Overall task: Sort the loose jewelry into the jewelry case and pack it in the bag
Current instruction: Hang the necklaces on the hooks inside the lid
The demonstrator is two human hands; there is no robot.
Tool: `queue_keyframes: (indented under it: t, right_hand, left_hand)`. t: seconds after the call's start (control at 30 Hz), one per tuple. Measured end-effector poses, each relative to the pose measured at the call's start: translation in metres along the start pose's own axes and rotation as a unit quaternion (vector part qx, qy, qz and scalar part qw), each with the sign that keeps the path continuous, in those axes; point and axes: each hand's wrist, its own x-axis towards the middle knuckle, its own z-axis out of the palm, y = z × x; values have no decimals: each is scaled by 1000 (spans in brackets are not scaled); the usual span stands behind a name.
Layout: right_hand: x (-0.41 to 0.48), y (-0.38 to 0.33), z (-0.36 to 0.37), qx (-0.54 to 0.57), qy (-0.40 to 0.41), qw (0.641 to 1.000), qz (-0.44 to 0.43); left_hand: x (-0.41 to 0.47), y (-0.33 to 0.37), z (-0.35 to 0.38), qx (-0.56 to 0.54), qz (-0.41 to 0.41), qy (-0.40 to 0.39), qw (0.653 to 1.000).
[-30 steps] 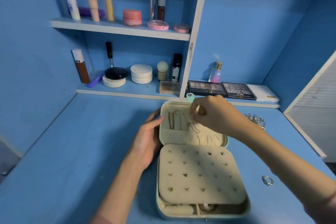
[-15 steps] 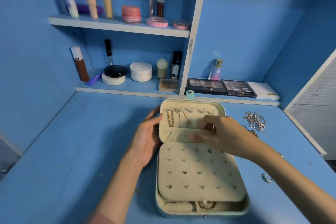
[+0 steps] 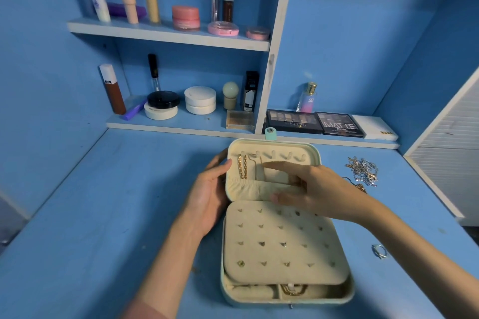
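Blue-painted tabletop (image 3: 98, 215) and shelves of cosmetics fill my feed. At centre lies the pale mint jewelry case with cream velvet lining (image 3: 308, 149), open, its lid propped upright. My left hand (image 3: 207, 194) grips the lid's left edge, thumb on the lining and fingers behind. My right hand (image 3: 313, 189) hovers across the lid's gathered pocket, fingers straight and spread, pinching nothing I can make out.

A chunky gold link chain (image 3: 242, 169) hangs from the first hook and a thin gold necklace (image 3: 255, 167) from the second. I judge the step in hand is tucking the thin necklace's tail into the pocket. I would brace the lid, smooth the strand downward without tugging it off its hook, and keep it apart from the link chain.

A tangled heap of silver chains (image 3: 363, 171) and a silver ring (image 3: 379, 251) lie on the table to the right; no bag is in view.

Readable print: "MATTE" on one black eyeshadow palette (image 3: 339, 124), "NUDES" on the second black palette (image 3: 293, 120), and "SB" on the pink-and-blue perfume bottle (image 3: 308, 100).
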Motion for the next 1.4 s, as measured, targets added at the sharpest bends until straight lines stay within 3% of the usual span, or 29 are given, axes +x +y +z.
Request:
queue_keyframes:
  t: [0.83,1.4]
  right_hand:
    - [7,2,2,-66,-25,998,-4]
    - [3,6,-2,-33,-4,999,-10]
  left_hand:
    - [0,0,1,-4,-2,10,1000]
    - [-2,2,2,9,3,11,1000]
